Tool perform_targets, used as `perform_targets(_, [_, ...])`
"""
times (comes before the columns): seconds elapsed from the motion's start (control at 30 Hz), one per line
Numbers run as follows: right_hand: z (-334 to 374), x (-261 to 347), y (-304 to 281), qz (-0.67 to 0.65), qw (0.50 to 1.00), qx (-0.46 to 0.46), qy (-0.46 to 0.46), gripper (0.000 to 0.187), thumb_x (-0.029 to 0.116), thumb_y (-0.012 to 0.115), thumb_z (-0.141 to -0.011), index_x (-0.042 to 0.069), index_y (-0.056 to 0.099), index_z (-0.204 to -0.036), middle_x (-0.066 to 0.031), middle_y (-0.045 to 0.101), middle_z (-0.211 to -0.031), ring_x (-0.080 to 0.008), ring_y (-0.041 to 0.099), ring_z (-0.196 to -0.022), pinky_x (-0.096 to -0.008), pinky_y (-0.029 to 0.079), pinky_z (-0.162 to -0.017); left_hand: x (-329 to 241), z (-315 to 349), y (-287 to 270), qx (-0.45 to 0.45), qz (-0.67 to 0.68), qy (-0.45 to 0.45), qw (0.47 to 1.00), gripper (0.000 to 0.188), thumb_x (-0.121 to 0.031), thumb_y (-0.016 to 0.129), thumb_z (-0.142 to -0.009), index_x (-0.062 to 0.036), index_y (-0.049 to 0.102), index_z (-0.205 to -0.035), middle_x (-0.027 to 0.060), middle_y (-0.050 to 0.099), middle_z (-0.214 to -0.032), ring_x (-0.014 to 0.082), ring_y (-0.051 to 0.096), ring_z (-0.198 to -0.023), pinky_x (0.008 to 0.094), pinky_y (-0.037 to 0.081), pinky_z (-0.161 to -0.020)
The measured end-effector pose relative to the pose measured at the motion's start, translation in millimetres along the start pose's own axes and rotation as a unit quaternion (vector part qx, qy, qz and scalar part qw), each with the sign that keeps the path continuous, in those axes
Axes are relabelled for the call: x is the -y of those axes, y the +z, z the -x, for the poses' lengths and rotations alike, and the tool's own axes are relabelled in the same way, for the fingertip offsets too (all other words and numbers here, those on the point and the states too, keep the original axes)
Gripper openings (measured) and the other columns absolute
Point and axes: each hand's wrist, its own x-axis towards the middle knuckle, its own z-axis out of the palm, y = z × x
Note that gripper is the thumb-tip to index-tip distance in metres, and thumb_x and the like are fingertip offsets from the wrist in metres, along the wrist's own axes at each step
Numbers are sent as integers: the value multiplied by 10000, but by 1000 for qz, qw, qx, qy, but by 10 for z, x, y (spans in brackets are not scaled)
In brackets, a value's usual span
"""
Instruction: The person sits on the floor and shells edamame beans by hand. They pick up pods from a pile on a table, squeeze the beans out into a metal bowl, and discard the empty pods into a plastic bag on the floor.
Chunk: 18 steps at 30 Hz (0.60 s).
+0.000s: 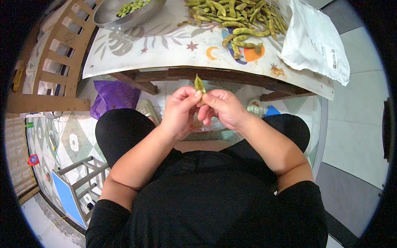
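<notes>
Our left hand [182,106] and right hand [228,107] pinch a green pod [199,84] tip-up before the counter [165,56], presumably for steadiness. Loose pods [244,16] and the metal bowl [124,25] sit beyond, seemingly within reach.

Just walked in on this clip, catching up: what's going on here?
A person's bare left hand and right hand pinch one small yellow-green bean pod, apparently split open. On the white leaf-patterned tabletop lie a heap of long yellow-green pods, a round silver metal bowl holding loose green beans and, at right, a crumpled white bag.
</notes>
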Motion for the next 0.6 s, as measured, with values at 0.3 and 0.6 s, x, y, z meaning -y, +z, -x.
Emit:
perform_targets(0.3, [-22,44,-43,519,811,-86,-256,170,190,510,-791,30,504,-736,-64,535,-617,-177,509,-505,-296,420,-481,60,-76,-4,-4,135,-109,985,116,-169,462,-817,-59,498,-813,41,529,-739,148,507,-668,281,416,-640])
perform_targets(0.6, [-21,114,-143,785,560,-25,-265,129,151,538,-708,64,448,-676,-85,496,-639,-274,511,-614,-382,411,-517,78,-111,-117,-60,-86,-116,988,79,-79,445,-786,-52,516,-807,45,553,-793,142,530,-701,254,417,-620])
